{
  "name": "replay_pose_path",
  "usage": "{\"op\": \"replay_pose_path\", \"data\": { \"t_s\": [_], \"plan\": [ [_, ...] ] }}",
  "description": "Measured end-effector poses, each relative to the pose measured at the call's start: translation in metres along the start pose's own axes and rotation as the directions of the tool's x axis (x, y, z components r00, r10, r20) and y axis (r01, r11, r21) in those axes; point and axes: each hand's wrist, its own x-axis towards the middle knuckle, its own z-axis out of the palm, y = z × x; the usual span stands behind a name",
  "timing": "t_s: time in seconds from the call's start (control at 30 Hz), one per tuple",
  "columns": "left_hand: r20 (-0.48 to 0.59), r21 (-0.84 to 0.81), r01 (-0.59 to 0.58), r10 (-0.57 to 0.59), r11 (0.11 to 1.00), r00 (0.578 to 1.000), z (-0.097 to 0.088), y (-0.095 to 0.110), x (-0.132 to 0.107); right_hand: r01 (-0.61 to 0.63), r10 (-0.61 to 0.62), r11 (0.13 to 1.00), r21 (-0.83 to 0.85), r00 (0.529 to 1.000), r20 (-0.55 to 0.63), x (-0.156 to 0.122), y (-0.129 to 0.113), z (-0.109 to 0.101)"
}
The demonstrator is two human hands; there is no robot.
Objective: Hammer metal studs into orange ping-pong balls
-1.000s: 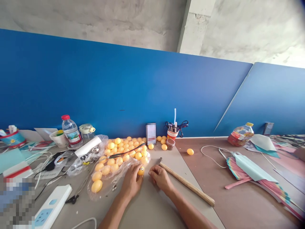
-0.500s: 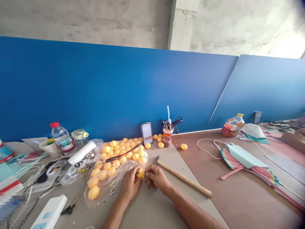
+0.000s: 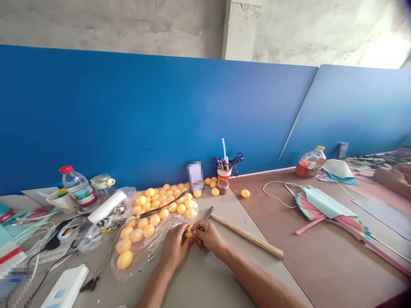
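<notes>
Between the thumb and fingers of my left hand [image 3: 176,244] is an orange ping-pong ball [image 3: 189,234], partly covered by the fingers, with a small dark, shiny piece on it. My right hand [image 3: 208,237] meets it from the right, thumb and fingertips pinched at the ball's side; whatever small thing they hold is hidden. A hammer [image 3: 247,236] with a wooden handle lies just beyond my right wrist. To the left, many more orange balls [image 3: 148,230] fill a clear plastic bag [image 3: 128,273], with a dark strap [image 3: 163,205] across them.
Several loose balls [image 3: 215,191] sit near a small lidded tub [image 3: 223,187] and a cup of pens [image 3: 224,173]. Bottles [image 3: 80,188], cables and a white power strip [image 3: 66,288] crowd the left. Face masks [image 3: 329,203] lie right; another person's hand [image 3: 393,176] shows beyond.
My right fingertips have come in against the ball, which now shows less between the hands. The whole view has shifted slightly; the hammer and bagged balls lie as before.
</notes>
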Motion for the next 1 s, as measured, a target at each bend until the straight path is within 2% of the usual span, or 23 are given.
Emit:
{"op": "replay_pose_path", "data": {
  "t_s": [0.57, 1.0],
  "plan": [
    [-0.025, 0.014, -0.016, 0.016, 1.0, 1.0, 0.003, -0.001, -0.001, -0.029, 0.033, 0.995, -0.093, 0.999, 0.037, -0.002, -0.007, -0.003],
    [-0.008, 0.009, -0.023, 0.023, 1.0, 1.0, 0.002, 0.005, -0.002, -0.049, 0.054, 0.997, -0.052, 0.994, 0.09, -0.002, -0.01, -0.007]
  ]
}}
